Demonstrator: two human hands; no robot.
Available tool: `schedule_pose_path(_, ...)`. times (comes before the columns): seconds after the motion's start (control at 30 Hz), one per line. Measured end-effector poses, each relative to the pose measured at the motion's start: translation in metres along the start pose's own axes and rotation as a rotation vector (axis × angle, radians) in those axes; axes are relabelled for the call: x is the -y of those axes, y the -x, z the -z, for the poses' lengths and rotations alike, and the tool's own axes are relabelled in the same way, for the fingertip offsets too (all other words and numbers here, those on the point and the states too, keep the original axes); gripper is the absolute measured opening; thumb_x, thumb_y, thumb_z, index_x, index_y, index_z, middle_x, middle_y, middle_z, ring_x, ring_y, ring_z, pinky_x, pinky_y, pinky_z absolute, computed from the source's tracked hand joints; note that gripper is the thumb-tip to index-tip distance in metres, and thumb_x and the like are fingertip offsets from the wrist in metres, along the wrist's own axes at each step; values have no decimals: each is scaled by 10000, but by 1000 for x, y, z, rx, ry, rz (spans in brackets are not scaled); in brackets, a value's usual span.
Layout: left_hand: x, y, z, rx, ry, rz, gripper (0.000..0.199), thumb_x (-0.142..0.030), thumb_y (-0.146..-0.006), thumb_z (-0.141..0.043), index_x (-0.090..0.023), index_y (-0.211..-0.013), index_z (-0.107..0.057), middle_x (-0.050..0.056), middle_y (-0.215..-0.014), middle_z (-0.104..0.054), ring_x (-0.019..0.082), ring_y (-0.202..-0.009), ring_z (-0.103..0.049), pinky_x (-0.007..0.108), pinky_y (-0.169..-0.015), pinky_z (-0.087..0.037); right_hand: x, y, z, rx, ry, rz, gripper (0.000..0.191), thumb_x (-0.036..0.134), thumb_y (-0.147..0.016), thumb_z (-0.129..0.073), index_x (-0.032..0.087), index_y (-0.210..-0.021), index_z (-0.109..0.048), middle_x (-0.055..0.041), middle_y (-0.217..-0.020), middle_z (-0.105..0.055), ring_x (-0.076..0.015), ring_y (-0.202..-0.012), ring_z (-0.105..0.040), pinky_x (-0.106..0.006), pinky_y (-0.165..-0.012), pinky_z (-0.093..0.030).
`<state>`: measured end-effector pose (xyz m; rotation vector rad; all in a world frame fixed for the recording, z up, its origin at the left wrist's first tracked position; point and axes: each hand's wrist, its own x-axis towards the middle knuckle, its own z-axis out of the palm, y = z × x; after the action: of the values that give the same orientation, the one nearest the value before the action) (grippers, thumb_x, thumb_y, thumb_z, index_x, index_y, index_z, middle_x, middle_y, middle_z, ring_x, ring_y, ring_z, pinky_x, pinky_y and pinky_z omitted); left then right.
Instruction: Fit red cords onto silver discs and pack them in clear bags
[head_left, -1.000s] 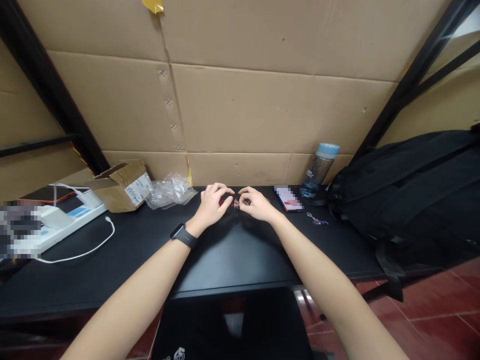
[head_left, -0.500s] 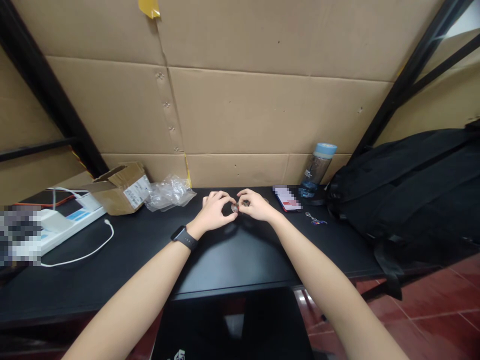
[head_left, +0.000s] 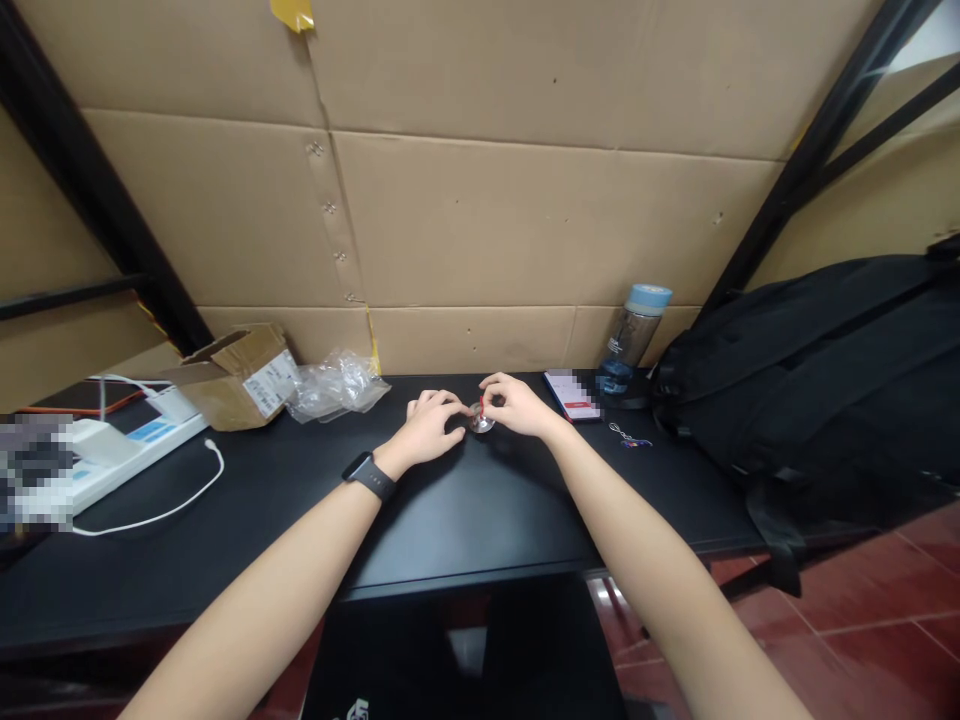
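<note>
A small shiny round object (head_left: 481, 424) with a red part on its top sits on the black tabletop (head_left: 480, 530) between my hands; its exact kind is too small to make out. My right hand (head_left: 517, 406) pinches the red part between thumb and fingertips. On the other side is my left hand (head_left: 427, 430), with a dark watch (head_left: 367, 475) on its wrist. Its thumb and fingers are apart, and the index fingertip is at the object's left edge; whether it touches is hard to tell.
To the right lie a phone (head_left: 572, 397) and a small keychain (head_left: 630, 437), with a blue-capped bottle (head_left: 634, 340) and black backpack (head_left: 832, 380) beyond. An opened cardboard box (head_left: 232, 380), clear plastic bag (head_left: 337, 385), white power strip (head_left: 142, 450) and white cable (head_left: 172, 515) occupy the left.
The round object, earlier held between both hands' fingers and mostly hidden, now shows more on the tabletop. My left thumb has come away from it; my right hand still pinches its top.
</note>
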<state>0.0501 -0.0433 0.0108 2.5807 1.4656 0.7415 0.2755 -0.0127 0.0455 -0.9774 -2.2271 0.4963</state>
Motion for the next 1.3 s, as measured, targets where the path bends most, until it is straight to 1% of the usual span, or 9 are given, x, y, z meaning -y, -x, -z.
schedule_pose_path(0.1,1,-1,-1,-11,5,2,306,-292,-893,-588,-347,-1168,-714,55,-1285,-629,308,-1229,-470,506,-983,-399,-3,0,0,35,16,-15,100,134,-776,-706,181,-688,-696,-95,-1167,-667,-223,-1064,-663,-368,-958,-484)
schedule_pose_path(0.27,-2,-1,-1,14,0,-19,303,-469,-975,-532,-389,-1197,-723,36,-1368,-614,323,-1269,-438,530,-1007,-376,-9,-1,-5,58,32,-29,87,166,-789,-707,190,-706,-712,-83,-1187,-669,-220,-1063,-667,-354,-937,-498)
schedule_pose_path(0.67,-7,0,-6,35,3,-54,278,-563,-931,-601,-413,-1106,-757,30,-1331,-635,332,-1239,-451,545,-1001,-360,-4,0,-9,89,-3,26,99,127,-768,-701,180,-684,-701,-92,-1188,-661,-225,-1108,-658,-360,-954,-494)
schedule_pose_path(0.83,2,-1,7,7,-29,-56,274,-477,-923,-637,-399,-1173,-718,37,-1336,-626,328,-1247,-444,500,-972,-374,-4,0,-8,96,52,9,77,152,-763,-711,182,-693,-708,-91,-1173,-670,-218,-1042,-667,-354,-930,-497)
schedule_pose_path(0.93,20,-1,20,-38,-77,-27,193,-383,-828,-760,-340,-1016,-756,45,-1264,-644,322,-1215,-456,468,-956,-376,-6,1,-3,126,95,-3,82,155,-767,-700,188,-694,-715,-78,-1093,-702,-208,-972,-675,-335,-890,-500)
schedule_pose_path(1.0,32,-1,27,-42,-98,-3,157,-363,-761,-823,-310,-898,-768,46,-1210,-653,325,-1192,-459,469,-952,-370,-11,2,5,145,101,-12,88,150,-787,-672,194,-736,-728,-56,-977,-724,-190,-879,-677,-312,-830,-501)
schedule_pose_path(1.1,43,-1,29,-43,-94,7,156,-342,-716,-855,-289,-836,-771,54,-1150,-663,325,-1162,-472,475,-952,-360,-26,4,20,127,132,-64,109,152,-771,-698,200,-859,-741,-28,-875,-733,-180,-785,-663,-292,-755,-494)
schedule_pose_path(1.2,43,0,26,-22,-104,-2,105,-322,-736,-835,-276,-800,-767,58,-1111,-669,320,-1148,-479,467,-940,-360,-46,7,32,71,197,-160,307,144,-714,-763,187,-1015,-724,-54,-989,-749,-200,-866,-682,-297,-797,-506)
schedule_pose_path(1.3,36,1,24,-1,-166,5,73,-298,-787,-791,-271,-850,-765,56,-1116,-674,307,-1145,-480,450,-916,-360,-59,9,34,98,259,-231,459,167,-712,-791,177,-1159,-687,-82,-1142,-739,-212,-973,-692,-294,-869,-508)
